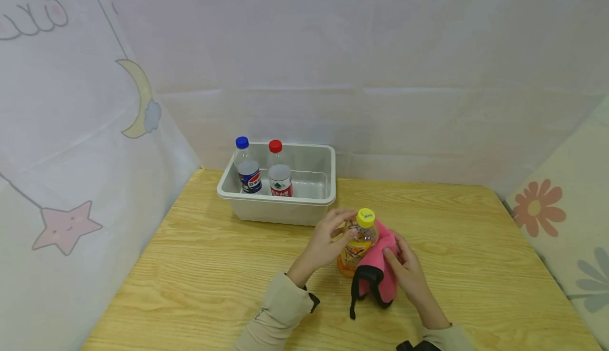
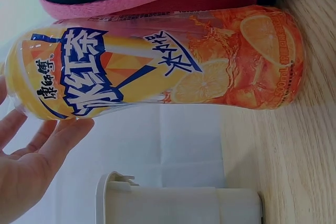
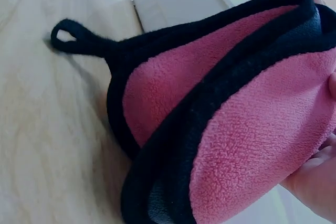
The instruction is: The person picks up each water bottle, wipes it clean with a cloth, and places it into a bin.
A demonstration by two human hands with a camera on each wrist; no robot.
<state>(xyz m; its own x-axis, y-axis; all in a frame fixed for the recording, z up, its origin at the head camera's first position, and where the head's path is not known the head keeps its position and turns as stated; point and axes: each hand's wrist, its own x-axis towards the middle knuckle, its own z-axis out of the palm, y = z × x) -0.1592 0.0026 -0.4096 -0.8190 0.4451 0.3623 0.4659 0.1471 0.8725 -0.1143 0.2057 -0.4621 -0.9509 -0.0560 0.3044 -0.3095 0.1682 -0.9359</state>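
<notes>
A yellow-capped iced tea bottle [image 1: 354, 253] with an orange and yellow label stands about upright on the wooden table. My left hand [image 1: 328, 240] holds it around the upper part, below the cap; in the left wrist view the fingers of that hand [image 2: 31, 177] are at the bottle's shoulder. On the bottle's right side my right hand [image 1: 409, 269] grips a pink cloth [image 1: 384, 258] with black edging, which lies against the bottle. The right wrist view shows the cloth [image 3: 262, 135] folded, a black hanging loop [image 3: 79, 43] sticking out. The bottle is hidden behind the cloth there.
Behind the hands, toward the left, sits a light grey plastic bin [image 1: 280, 213]. Inside it stand a blue-capped bottle [image 1: 249, 174] and a red-capped bottle [image 1: 279, 176]. A pale curtain [image 1: 380, 102] with printed drawings hangs around the table [image 1: 200, 271].
</notes>
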